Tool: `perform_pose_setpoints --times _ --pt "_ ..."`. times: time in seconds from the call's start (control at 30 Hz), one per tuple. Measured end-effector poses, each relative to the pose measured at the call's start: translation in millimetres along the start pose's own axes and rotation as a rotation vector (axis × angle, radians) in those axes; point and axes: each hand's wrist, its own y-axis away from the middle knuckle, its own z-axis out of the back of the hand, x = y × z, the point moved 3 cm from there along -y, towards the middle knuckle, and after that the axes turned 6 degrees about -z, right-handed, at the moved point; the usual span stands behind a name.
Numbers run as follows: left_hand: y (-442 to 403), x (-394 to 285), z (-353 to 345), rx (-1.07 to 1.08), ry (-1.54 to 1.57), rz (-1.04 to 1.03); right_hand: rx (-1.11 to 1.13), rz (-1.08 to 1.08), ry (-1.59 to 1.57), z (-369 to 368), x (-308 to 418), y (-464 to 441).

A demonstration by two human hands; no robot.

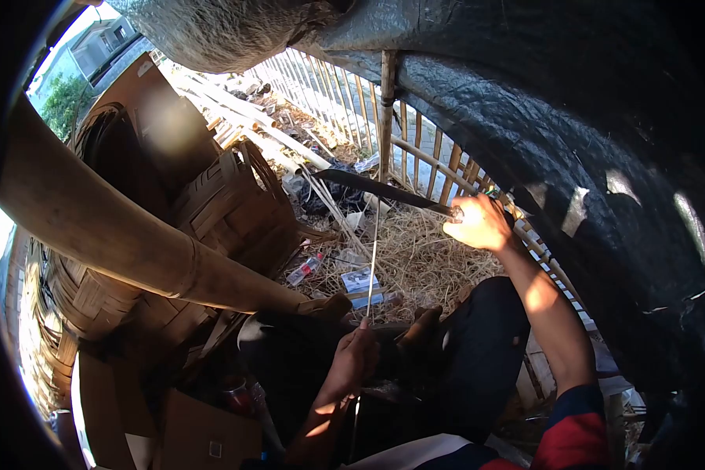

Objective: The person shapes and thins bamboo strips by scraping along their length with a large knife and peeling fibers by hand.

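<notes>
My right hand (pixel 480 222) is closed around the handle of a machete. The dark machete blade (pixel 380 188) points left and slightly up, away from my body. In front of my lap, my left hand (pixel 354 360) grips a thin bamboo strip (pixel 374 258), which stands nearly upright. Its upper end reaches the underside of the blade; whether the two touch, I cannot tell. The strip's lower end runs down past my left wrist toward my lap.
A thick bamboo pole (pixel 117 219) slants across the left side beside woven bamboo baskets (pixel 94 305). Shavings (pixel 423 251), a plastic bottle (pixel 305 269) and scraps cover the ground. A bamboo fence (pixel 431 157) and dark tarp (pixel 603 172) stand at the right.
</notes>
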Motion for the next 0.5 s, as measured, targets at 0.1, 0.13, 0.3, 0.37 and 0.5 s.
perform_pose_setpoints --times 0.1,0.13,0.3,0.37,0.5 --pt "-7.8 3.9 2.7 0.069 0.051 -0.043 -0.03 -0.044 -0.029 -4.6 -8.0 6.9" --pt "-8.9 2.3 1.8 0.073 0.059 -0.044 -0.022 0.006 -0.045 -1.7 -6.7 9.2" --pt "-14.0 -15.0 -10.2 0.031 -0.042 -0.125 -0.09 0.575 -0.465 10.2 33.4 22.8" --pt "-12.4 -19.9 -13.1 0.032 -0.072 -0.13 0.341 0.286 -0.868 -2.3 36.3 26.5" --pt "-9.6 -30.8 -23.2 0.142 -0.098 -0.125 0.551 0.15 -1.107 5.6 54.3 28.5"
